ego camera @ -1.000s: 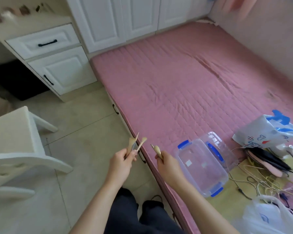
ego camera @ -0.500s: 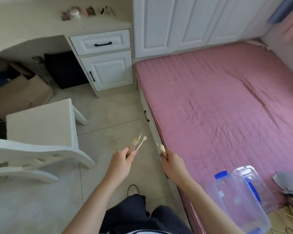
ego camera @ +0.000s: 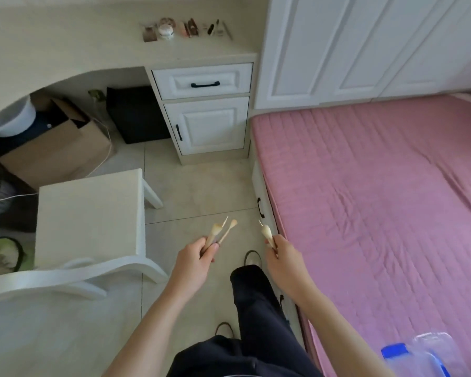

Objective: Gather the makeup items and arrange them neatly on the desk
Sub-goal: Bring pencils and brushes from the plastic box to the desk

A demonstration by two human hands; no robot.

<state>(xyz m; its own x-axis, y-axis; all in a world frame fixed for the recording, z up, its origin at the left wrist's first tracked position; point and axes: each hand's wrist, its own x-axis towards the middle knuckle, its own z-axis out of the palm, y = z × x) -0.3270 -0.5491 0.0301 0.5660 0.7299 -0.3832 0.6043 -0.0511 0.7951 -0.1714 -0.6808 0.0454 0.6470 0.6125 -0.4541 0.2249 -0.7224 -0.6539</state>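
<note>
the left hand grips a small bunch of makeup brushes, heads pointing toward 1 o'clock, and the right hand pinches another brush, its tip toward 11 o'clock. both are held over the floor, well apart from the desk at 11 o'clock, where more makeup items sit in a row beside the wardrobe.

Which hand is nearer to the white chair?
Left. The left hand, holding makeup brushes, is just right of the white chair; the right hand, with another brush, is farther right, beside the pink bed.
</note>
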